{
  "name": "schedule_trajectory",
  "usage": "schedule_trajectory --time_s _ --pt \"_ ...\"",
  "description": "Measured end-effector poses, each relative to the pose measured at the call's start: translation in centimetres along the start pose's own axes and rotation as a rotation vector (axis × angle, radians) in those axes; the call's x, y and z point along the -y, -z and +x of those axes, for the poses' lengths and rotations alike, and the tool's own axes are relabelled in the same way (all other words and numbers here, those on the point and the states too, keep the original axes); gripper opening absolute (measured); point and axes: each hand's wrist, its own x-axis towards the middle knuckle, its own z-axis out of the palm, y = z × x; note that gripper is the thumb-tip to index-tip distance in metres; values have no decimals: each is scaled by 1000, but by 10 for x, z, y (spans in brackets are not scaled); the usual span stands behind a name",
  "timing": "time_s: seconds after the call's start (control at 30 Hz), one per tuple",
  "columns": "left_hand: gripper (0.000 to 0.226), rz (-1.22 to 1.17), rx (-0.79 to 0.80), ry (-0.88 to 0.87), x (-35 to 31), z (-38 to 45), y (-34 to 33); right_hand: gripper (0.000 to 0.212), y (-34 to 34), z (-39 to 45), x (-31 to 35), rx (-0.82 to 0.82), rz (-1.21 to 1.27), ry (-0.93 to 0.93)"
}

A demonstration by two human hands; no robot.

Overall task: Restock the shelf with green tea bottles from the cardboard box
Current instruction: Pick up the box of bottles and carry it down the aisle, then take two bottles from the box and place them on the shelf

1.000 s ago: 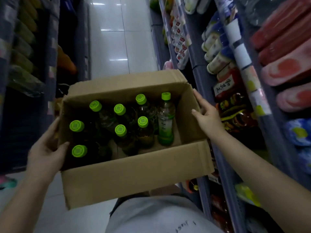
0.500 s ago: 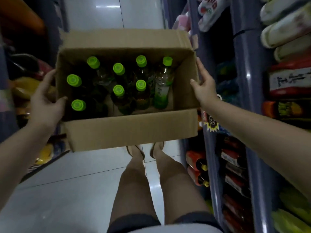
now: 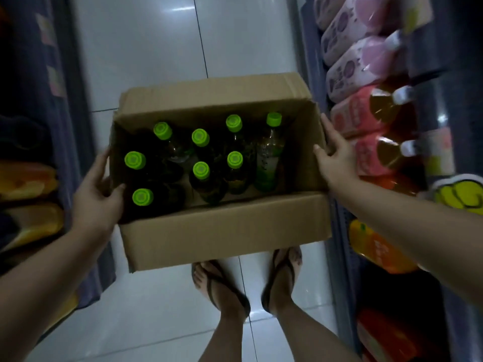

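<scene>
An open cardboard box (image 3: 224,231) hangs in the air above my feet, held at both short ends. Inside stand several green tea bottles (image 3: 269,152) with bright green caps, upright and grouped toward the left and middle. My left hand (image 3: 96,197) grips the box's left wall, thumb over the rim. My right hand (image 3: 337,158) presses flat on the right wall, fingers at its top edge. The shelf (image 3: 339,231) on my right runs close beside the box.
Pink and red packaged goods (image 3: 360,82) and brown bottles with white caps (image 3: 389,105) fill the right shelf. Orange packs (image 3: 379,249) lie lower down. A dark shelf (image 3: 70,126) with orange items stands at the left. My feet in sandals (image 3: 222,286) stand on white tile.
The view has tilted further down toward the floor and my feet. The box sits lower in my hands, and both hands keep the same hold on its ends.
</scene>
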Motion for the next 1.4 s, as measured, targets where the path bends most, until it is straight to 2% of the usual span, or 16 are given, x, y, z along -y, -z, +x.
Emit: schedule_trajectory --time_s 0.23,0.33,0.53,0.63,0.73,0.8,0.87,0.93,1.0,1.1,1.23,1.4 --pt "78 62 30 63 70 36 -53 57 -45 22 -70 -68 -31 -95" --pt "77 106 7 43 82 35 -58 57 -49 20 -85 -76 -65 -60" --pt "80 260 -36 44 75 20 -65 55 -51 10 -87 -41 -52 -125" --pt "80 310 19 49 66 18 -65 48 -52 9 -83 -7 -60 -211" --pt "77 216 109 134 58 18 -62 46 -48 10 -73 21 -37 -301" --pt "68 175 79 171 50 15 -59 49 -44 6 -63 4 -19 -330" --pt "59 261 -35 95 35 2 -59 50 -38 -2 -52 -19 -27 -317" --pt "50 221 -94 -17 14 -16 -66 48 -32 -13 -41 -39 -54 -258" --pt "42 145 -55 -118 -6 -35 -79 44 -26 -20 -31 -41 -80 -186" --pt "38 37 134 -179 -27 -56 -116 37 -27 -19 -21 40 -77 -119" --pt "43 -128 308 -71 -35 -63 -174 38 -45 -4 -17 90 -7 -131" --pt "54 -149 162 67 -24 -56 -215 43 -69 18 -30 77 7 -174"
